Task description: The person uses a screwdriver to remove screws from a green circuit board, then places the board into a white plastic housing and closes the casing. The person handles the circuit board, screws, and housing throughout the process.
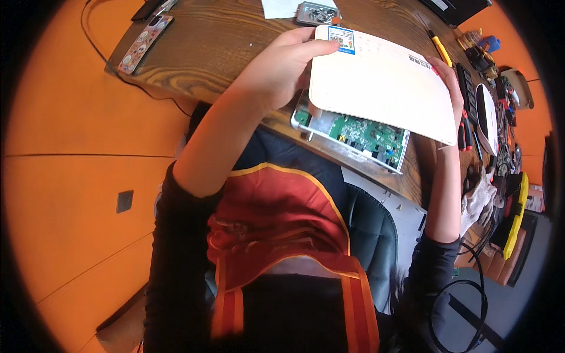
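Note:
A white rectangular cover panel [376,76] with rounded corners and a blue-edged label is held over an opened electronic device. My left hand [288,65] grips its left end, thumb on top near the label and fingers underneath. At the right end, my right hand [448,88] holds the edge, its fingers partly hidden by the panel. Below the panel lies the device's metal casing [353,152], with a green circuit board [371,136] showing inside. The panel hides the far part of the casing; I cannot tell whether the two touch.
A phone in a patterned case [146,45] lies at the table's left. A small metal tray of screws [318,13] sits at the back. To the right are a yellow-handled screwdriver [441,52], red-handled pliers [465,130], a white curved shell [487,119] and gloves [478,200].

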A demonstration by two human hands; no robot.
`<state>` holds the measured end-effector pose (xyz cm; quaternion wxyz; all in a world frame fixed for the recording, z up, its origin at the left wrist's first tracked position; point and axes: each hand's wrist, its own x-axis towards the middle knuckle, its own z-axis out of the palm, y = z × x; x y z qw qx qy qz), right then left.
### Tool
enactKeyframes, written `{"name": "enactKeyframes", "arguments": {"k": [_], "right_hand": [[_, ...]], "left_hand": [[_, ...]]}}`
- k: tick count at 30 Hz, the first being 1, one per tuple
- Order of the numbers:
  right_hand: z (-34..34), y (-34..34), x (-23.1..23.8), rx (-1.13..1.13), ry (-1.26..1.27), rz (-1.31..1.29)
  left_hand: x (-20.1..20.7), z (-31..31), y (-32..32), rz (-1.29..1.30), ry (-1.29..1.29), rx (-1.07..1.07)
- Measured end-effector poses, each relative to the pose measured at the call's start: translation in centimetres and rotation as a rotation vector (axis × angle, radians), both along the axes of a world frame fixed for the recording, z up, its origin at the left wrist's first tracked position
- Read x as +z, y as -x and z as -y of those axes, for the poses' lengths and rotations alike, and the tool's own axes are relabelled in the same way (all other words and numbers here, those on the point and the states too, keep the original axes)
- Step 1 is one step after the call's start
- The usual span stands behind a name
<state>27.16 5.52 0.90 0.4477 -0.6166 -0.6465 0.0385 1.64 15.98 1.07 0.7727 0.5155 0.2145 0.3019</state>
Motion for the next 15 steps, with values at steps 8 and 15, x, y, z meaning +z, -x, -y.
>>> {"name": "enactKeyframes", "arguments": {"k": [8, 15], "right_hand": [[5.9, 3.8, 1.0, 0.08, 0.124, -0.761], [6.7, 6.9, -1.8, 0.069, 0.002, -1.053]], "left_hand": [[-0.8, 0.7, 0.2, 0.076, 0.108, 0.185], [-1.4, 2.1, 0.3, 0.138, -0.068, 0.22]]}}
